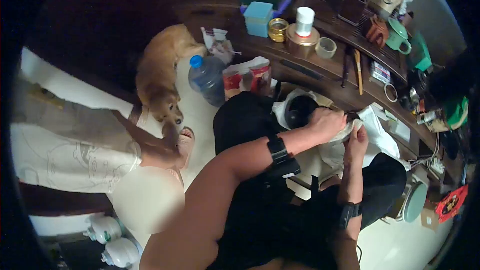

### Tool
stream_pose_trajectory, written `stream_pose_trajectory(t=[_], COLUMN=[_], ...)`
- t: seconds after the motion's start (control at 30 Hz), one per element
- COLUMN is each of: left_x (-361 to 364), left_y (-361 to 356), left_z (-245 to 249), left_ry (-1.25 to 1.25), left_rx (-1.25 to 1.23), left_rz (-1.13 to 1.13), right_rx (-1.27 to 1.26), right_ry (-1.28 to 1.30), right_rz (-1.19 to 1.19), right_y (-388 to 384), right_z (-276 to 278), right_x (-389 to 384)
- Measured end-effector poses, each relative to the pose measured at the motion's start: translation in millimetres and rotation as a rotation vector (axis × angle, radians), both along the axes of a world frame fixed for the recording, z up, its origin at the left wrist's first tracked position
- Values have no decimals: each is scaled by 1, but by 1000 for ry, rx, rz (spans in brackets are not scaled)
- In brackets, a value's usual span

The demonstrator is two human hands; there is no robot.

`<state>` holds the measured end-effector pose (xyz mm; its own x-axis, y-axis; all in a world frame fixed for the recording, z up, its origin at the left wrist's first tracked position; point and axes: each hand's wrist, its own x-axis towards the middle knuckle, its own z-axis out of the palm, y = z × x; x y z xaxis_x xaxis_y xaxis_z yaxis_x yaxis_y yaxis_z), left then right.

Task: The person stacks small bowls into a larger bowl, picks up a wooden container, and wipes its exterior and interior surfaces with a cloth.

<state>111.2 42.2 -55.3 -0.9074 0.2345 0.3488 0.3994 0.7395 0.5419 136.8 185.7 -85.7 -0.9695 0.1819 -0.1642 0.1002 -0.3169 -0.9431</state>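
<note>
While near left hand [325,123], plastic-edged container [296,104]

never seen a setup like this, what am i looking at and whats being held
No machine here, only a person's left hand and right hand, both bare. The one picture comes from a camera worn on the head, looking forward and down. The right hand pinches some pale crumpled material; the left hand is beside it, perhaps gripping too, though that is hard to see. On the dark shelves are a blue box and a green mug, among other things.
</note>
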Motion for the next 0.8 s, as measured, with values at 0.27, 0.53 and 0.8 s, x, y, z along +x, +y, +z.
stream_pose_trajectory(t=[0.27,0.53,0.8], left_x=[7,1,8], left_y=[-7,3,-3], left_z=[22,5,30], left_ry=[-63,111,-360], left_rx=[-98,-69,127], left_rz=[-142,-91,-155], right_rx=[963,876,166], right_ry=[249,226,105], right_rz=[35,-107,109], right_y=[24,12,0], right_z=[17,9,22], right_x=[4,2,10])
